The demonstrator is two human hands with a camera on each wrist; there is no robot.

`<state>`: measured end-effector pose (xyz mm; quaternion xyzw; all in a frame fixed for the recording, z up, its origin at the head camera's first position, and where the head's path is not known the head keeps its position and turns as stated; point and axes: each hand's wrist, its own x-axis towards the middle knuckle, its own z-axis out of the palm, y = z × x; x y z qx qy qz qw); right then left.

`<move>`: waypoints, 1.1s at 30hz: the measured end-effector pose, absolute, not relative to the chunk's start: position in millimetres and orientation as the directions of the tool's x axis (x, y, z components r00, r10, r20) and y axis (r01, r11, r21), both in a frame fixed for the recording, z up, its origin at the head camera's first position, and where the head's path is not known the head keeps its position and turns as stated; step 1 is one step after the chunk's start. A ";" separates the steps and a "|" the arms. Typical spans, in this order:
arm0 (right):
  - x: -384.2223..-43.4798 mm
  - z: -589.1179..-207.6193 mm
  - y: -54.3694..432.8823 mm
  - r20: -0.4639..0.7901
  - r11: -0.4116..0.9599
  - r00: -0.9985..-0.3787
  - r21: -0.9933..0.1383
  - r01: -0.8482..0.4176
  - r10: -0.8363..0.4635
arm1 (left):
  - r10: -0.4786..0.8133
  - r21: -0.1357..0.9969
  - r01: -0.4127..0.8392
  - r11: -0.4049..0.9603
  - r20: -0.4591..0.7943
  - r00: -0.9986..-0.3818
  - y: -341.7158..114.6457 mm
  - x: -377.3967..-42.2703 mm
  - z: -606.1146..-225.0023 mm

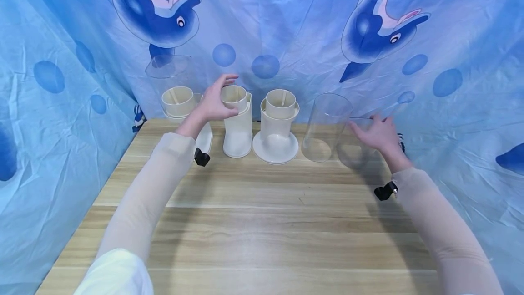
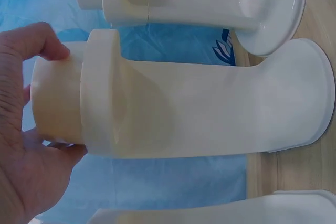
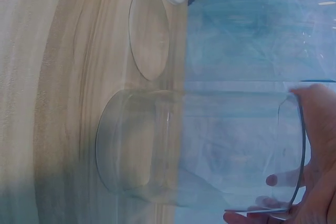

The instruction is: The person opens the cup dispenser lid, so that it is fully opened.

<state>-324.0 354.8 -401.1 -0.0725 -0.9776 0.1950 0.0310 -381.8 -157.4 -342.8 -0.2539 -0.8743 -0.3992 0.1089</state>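
Note:
My left hand is at the top of a white stand with a flared base. Its thumb and fingers grip the cream round cup that sits in the stand's collar. The stand is upright on the table. At the right, my right hand holds the rim of a clear cylinder, thumb on one side and fingers on the other. That cylinder stands upright on the table too. A second clear cylinder is just left of it, apart from the hand.
Another white stand with a cream cup and round base is between the hands. Farther left are a third cream cup and a clear container, partly behind my left arm. A blue dolphin-print curtain hangs behind the wooden table.

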 end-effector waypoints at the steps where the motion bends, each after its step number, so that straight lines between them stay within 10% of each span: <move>1: -323.2 -400.9 354.8 0.030 0.915 -0.988 -0.382 0.129 0.151 | 0.362 0.619 0.551 0.559 0.416 -0.834 -156.9 -379.0 -340.7; 14: -322.1 -399.2 354.0 -0.001 0.907 -0.985 -0.390 0.159 0.172 | 0.247 0.299 0.752 0.588 0.818 -0.519 -188.6 -341.3 -285.9; 20: -323.4 -395.8 355.1 -0.021 0.923 -0.992 -0.364 0.123 0.124 | 0.035 0.317 0.706 0.634 0.900 -0.435 -222.1 -330.3 -271.3; 33: -324.0 -396.7 356.1 -0.037 0.927 -0.992 -0.354 0.125 0.120 | -0.275 0.719 0.347 0.602 0.595 -0.755 -272.4 -319.8 -328.7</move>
